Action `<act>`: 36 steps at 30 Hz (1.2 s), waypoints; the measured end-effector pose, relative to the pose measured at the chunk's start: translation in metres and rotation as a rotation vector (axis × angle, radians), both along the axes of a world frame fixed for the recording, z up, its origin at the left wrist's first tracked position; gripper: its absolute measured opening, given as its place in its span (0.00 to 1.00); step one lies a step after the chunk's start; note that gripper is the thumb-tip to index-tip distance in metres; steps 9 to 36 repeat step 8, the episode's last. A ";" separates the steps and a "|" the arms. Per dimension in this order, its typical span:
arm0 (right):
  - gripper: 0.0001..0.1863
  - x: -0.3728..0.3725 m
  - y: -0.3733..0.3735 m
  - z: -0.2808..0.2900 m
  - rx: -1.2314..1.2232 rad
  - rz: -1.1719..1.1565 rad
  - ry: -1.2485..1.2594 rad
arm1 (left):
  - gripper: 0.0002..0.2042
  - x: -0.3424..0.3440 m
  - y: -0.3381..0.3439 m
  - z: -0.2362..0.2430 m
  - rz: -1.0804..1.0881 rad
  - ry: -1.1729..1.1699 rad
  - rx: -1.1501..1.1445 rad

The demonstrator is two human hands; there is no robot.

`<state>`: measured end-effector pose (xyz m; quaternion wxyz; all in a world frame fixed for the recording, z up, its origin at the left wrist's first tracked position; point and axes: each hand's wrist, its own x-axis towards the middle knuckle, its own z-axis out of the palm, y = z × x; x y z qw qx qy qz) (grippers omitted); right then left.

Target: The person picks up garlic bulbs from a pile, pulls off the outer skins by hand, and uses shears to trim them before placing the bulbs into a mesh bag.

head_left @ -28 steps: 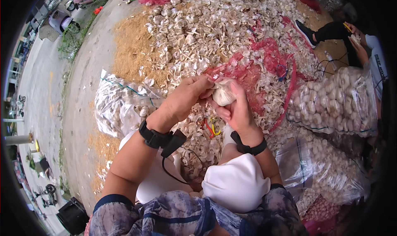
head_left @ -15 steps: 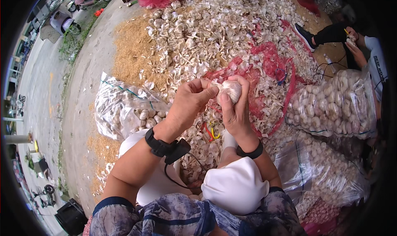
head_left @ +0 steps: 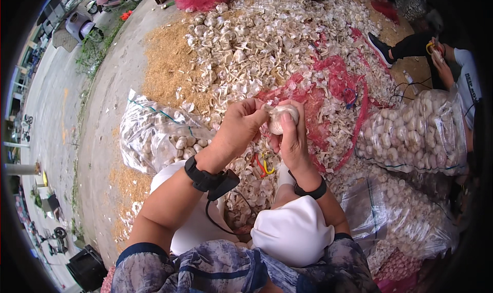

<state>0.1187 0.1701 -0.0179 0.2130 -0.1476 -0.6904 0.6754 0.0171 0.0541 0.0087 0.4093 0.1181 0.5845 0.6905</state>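
A whitish garlic bulb (head_left: 279,121) is held up in front of me, above the peelings. My right hand (head_left: 294,144) is closed round it, the thumb lying across its face. My left hand (head_left: 237,126) is closed in a pinch at the bulb's left edge, on its papery skin; the fingertips partly hide what they grip. Below my hands, yellow-and-red handled scissors (head_left: 265,164) lie among the garlic peelings (head_left: 241,182).
A clear plastic bag of garlic (head_left: 159,134) lies to the left. More full bags (head_left: 416,131) are stacked at the right. Red netting (head_left: 334,77) spreads over the peelings. Sawdust-like husk (head_left: 167,62) covers ground at far left. Another person's hand (head_left: 440,62) is at far right.
The bulb has turned and come slightly lower and to the left. My right thumb has moved up across its face, and my left hand remains pinched at its edge.
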 end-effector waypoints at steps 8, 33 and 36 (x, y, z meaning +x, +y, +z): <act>0.31 -0.003 0.018 -0.013 -1.005 0.232 -0.066 | 0.03 -0.001 0.001 0.000 -0.052 0.309 -0.111; 0.31 -0.003 0.018 -0.013 -1.005 0.232 -0.066 | 0.03 -0.001 0.001 0.000 -0.052 0.309 -0.111; 0.31 -0.003 0.018 -0.013 -1.005 0.232 -0.066 | 0.03 -0.001 0.001 0.000 -0.052 0.309 -0.111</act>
